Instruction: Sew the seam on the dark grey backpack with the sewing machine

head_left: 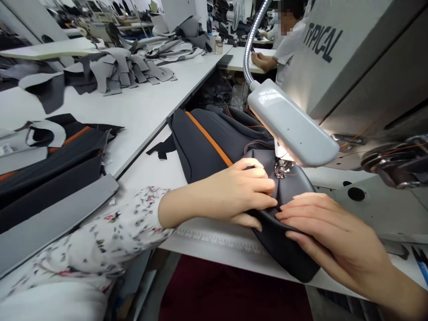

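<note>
A dark grey padded bag piece [217, 129] with an orange strip lies on the sewing table, its front end under the steel presser foot [283, 168]. My left hand [242, 189], in a floral sleeve, grips a fold of the dark fabric just beside the foot. My right hand [327, 229] holds the curved edge of the same piece, fingers on top and thumb along the rim. The needle is hidden behind the lamp and the fabric.
A white sewing machine head [361, 67] and its grey gooseneck lamp [290, 122] loom at right. A measuring tape [220, 238] runs along the table edge. Stacks of grey cut panels [117, 71] and dark panels [50, 165] lie at left. A co-worker [281, 58] sits beyond.
</note>
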`<state>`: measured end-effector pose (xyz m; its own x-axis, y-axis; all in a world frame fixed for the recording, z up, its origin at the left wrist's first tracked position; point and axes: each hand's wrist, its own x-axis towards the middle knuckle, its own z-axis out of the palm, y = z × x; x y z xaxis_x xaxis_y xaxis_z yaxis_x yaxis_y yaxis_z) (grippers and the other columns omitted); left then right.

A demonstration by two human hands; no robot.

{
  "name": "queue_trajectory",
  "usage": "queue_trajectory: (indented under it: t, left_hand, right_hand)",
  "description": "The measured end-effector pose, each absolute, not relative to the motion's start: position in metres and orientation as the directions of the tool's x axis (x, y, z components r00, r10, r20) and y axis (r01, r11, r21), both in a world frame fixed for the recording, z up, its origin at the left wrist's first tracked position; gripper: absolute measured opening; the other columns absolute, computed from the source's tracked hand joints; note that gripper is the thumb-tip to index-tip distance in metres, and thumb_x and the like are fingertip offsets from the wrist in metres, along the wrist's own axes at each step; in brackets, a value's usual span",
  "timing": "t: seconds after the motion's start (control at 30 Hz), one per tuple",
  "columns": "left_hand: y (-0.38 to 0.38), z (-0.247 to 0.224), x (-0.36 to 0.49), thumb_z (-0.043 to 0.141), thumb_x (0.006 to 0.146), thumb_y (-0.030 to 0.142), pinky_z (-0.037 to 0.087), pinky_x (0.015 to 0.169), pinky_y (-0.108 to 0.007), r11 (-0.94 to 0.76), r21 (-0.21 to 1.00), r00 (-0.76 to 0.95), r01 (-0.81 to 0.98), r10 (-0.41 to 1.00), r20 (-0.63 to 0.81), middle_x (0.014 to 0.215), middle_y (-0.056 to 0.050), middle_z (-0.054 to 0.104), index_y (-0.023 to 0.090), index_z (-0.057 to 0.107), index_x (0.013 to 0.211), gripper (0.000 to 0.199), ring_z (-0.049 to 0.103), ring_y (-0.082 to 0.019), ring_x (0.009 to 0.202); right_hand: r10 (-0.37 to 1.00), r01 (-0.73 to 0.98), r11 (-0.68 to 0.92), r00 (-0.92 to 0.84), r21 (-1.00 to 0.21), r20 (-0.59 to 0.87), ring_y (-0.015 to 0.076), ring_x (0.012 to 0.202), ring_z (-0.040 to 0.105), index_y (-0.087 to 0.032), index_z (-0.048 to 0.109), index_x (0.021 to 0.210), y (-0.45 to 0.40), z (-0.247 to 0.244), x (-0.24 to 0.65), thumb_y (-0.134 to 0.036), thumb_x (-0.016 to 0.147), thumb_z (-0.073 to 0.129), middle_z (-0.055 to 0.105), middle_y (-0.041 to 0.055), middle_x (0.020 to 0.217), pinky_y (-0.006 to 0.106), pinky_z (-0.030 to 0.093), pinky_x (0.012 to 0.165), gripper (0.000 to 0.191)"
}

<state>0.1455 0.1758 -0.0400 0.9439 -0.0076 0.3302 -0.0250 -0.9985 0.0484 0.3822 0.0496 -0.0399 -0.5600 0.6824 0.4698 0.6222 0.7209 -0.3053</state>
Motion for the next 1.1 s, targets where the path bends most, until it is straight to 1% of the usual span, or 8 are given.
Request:
queue_trajectory:
  t: [0.1, 0.2, 0.33, 0.47, 0.53, 0.67, 0.87, 1.1]
  left_hand:
    - [0.18, -0.048, 0.159, 0.057, 0.106, 0.035, 0.04, 0.094, -0.04, -0.992, -0.127, 0.918, -0.015, -0.064, 0.391, 0.092, -0.003, 0.069, 0.018, 0.071, 0.098, 0.023, 0.06, -0.02, 0.091]
    - [0.172, -0.058, 0.163, 0.05, 0.107, 0.018, 0.04, 0.087, -0.037, -0.975, -0.219, 0.871, 0.033, -0.08, 0.485, 0.084, 0.0, 0.066, 0.016, 0.071, 0.099, 0.023, 0.057, -0.017, 0.084]
    - [0.158, -0.06, 0.155, 0.05, 0.107, 0.02, 0.043, 0.089, -0.035, -0.983, -0.146, 0.872, 0.108, 0.023, 0.489, 0.092, -0.002, 0.069, 0.015, 0.071, 0.106, 0.022, 0.058, -0.017, 0.088]
    - [0.155, -0.053, 0.151, 0.059, 0.1, 0.027, 0.041, 0.114, -0.038, -0.996, -0.049, 0.916, 0.077, 0.051, 0.397, 0.122, -0.01, 0.073, 0.013, 0.074, 0.112, 0.024, 0.063, -0.023, 0.111]
    - [0.156, -0.049, 0.153, 0.057, 0.1, 0.025, 0.038, 0.121, -0.039, -0.997, -0.048, 0.936, 0.061, 0.041, 0.351, 0.129, -0.01, 0.073, 0.014, 0.074, 0.113, 0.025, 0.065, -0.022, 0.11]
    - [0.161, -0.04, 0.16, 0.059, 0.1, 0.028, 0.041, 0.121, -0.039, -0.999, -0.04, 0.962, 0.029, 0.017, 0.273, 0.124, -0.008, 0.076, 0.017, 0.076, 0.106, 0.022, 0.069, -0.02, 0.102]
    - [0.16, -0.034, 0.163, 0.06, 0.099, 0.026, 0.036, 0.12, -0.048, -0.996, -0.001, 0.971, 0.085, 0.082, 0.226, 0.114, -0.004, 0.078, 0.024, 0.077, 0.102, 0.017, 0.069, -0.022, 0.101]
    - [0.163, -0.036, 0.164, 0.056, 0.098, 0.021, 0.035, 0.115, -0.05, -0.995, -0.017, 0.952, 0.097, 0.088, 0.294, 0.11, -0.005, 0.08, 0.023, 0.079, 0.094, 0.023, 0.069, -0.021, 0.098]
  right_hand:
    - [0.692, 0.649, 0.705, -0.54, -0.287, 0.479, 0.0149, 0.111, 0.062, -0.016, 0.067, 0.114, 0.047, -0.04, 0.377, -0.012, 0.1, 0.062, 0.074, 0.0036, 0.106, 0.033, 0.045, 0.109, 0.016]
    - [0.735, 0.717, 0.654, -0.528, -0.239, 0.427, 0.0152, 0.112, 0.061, -0.016, 0.066, 0.119, 0.038, -0.037, 0.373, -0.013, 0.101, 0.06, 0.072, 0.0044, 0.111, 0.039, 0.037, 0.121, 0.02]
    - [0.736, 0.766, 0.63, -0.536, -0.13, 0.414, 0.0185, 0.125, 0.057, -0.011, 0.063, 0.128, 0.029, -0.034, 0.366, -0.008, 0.098, 0.053, 0.069, 0.0097, 0.124, 0.043, 0.029, 0.128, 0.032]
    - [0.708, 0.75, 0.654, -0.561, -0.099, 0.429, 0.0203, 0.121, 0.059, -0.01, 0.065, 0.121, 0.031, -0.034, 0.364, -0.007, 0.094, 0.052, 0.07, 0.0109, 0.117, 0.043, 0.03, 0.127, 0.03]
    - [0.689, 0.741, 0.668, -0.581, -0.068, 0.433, 0.0222, 0.121, 0.058, -0.009, 0.065, 0.121, 0.033, -0.034, 0.366, -0.008, 0.093, 0.052, 0.071, 0.0111, 0.115, 0.044, 0.028, 0.127, 0.03]
    - [0.67, 0.738, 0.675, -0.611, -0.004, 0.423, 0.0249, 0.12, 0.057, -0.007, 0.063, 0.123, 0.031, -0.034, 0.37, -0.007, 0.093, 0.053, 0.073, 0.0133, 0.117, 0.047, 0.028, 0.127, 0.032]
    - [0.678, 0.756, 0.655, -0.6, 0.021, 0.424, 0.0247, 0.119, 0.056, -0.006, 0.063, 0.124, 0.027, -0.034, 0.369, -0.001, 0.095, 0.053, 0.074, 0.0136, 0.116, 0.048, 0.028, 0.125, 0.031]
    - [0.698, 0.77, 0.638, -0.592, 0.024, 0.403, 0.0242, 0.117, 0.057, -0.008, 0.063, 0.126, 0.033, -0.032, 0.372, -0.005, 0.098, 0.055, 0.072, 0.012, 0.12, 0.048, 0.032, 0.12, 0.03]
